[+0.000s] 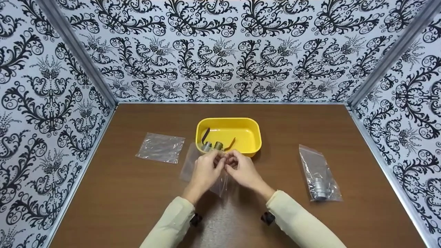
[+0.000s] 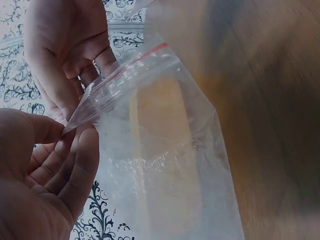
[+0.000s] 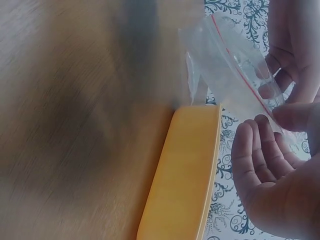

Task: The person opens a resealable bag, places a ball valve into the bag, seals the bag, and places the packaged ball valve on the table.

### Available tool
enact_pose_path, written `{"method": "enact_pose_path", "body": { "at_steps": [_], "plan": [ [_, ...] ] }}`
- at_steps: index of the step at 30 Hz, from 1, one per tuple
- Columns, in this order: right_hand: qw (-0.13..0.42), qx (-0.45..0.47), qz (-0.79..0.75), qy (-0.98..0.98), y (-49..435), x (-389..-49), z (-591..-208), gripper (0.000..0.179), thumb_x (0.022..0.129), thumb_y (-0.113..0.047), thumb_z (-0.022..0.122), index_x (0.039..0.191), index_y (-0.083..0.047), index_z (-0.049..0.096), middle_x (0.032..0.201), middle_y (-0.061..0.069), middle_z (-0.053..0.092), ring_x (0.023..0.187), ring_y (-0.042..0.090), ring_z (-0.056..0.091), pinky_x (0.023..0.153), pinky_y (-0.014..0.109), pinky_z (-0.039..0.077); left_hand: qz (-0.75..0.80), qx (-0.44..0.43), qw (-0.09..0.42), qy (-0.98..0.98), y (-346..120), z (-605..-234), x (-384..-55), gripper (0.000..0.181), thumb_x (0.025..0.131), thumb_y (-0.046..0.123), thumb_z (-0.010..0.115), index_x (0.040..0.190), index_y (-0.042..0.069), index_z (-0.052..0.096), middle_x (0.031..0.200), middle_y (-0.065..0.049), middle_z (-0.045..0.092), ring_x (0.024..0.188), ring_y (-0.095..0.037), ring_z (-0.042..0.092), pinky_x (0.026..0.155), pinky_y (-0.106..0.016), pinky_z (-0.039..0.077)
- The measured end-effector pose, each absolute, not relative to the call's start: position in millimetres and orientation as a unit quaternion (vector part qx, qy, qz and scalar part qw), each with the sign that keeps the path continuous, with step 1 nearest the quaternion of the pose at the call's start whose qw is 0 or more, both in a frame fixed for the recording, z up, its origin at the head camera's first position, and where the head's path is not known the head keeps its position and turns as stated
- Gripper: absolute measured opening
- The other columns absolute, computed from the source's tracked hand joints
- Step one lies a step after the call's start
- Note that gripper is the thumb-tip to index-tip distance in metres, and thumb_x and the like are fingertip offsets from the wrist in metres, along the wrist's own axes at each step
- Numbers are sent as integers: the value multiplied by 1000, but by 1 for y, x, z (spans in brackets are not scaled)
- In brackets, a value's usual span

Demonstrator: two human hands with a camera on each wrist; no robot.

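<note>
Both hands meet just in front of the yellow bin (image 1: pixel 257 139), over the wooden table. Between them is a clear zip bag (image 1: pixel 188 167) with a red line along its mouth, hanging down below the fingers. Thumb and fingers of my left hand (image 1: pixel 207 167) pinch the bag's top edge; the left wrist view shows this zip bag (image 2: pixel 170 150) with the bin seen through it. My right hand (image 1: pixel 244 171) pinches the same edge close by, its thumb on the red-lined strip in the right wrist view. No contents show inside the bag.
In the bin lie a dark slim piece (image 1: pixel 205 135), a silver cylinder (image 1: pixel 207 146), a brass-coloured cylinder (image 1: pixel 218 145) and an orange-brown piece (image 1: pixel 231 143). A flat clear bag (image 1: pixel 162 148) lies left. At right lies a zip bag (image 1: pixel 311 162) holding a grey metal part (image 1: pixel 320 188).
</note>
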State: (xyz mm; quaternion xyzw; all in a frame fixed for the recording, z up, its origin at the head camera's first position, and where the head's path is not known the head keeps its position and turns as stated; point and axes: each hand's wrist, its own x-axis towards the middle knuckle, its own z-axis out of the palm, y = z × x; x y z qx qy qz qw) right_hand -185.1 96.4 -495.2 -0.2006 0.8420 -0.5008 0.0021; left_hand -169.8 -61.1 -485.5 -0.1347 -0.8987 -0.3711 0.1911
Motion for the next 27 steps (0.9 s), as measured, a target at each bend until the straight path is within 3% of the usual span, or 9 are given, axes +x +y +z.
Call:
{"method": "enact_pose_path", "body": {
  "at_steps": [9, 27],
  "plan": [
    [-5, -174, -440, 881, 100, -184, -500, 20, 82, -4, 66, 100, -11, 66, 85, 1, 68, 75, 10, 59, 69, 24, 49, -363, -130, 202, -900, -64, -481, -174, 5, 86, 11, 69, 90, 11, 66, 75, 0, 69, 64, -11, 63, 59, -25, 51],
    [78, -185, -450, 870, 105, -173, -514, 23, 79, 1, 63, 100, -9, 64, 91, 3, 68, 79, 11, 62, 71, 25, 53, -373, -84, 216, -898, -70, -474, -178, 5, 88, 13, 64, 91, 15, 67, 79, 2, 71, 68, -10, 64, 61, -23, 52]
  ]
}}
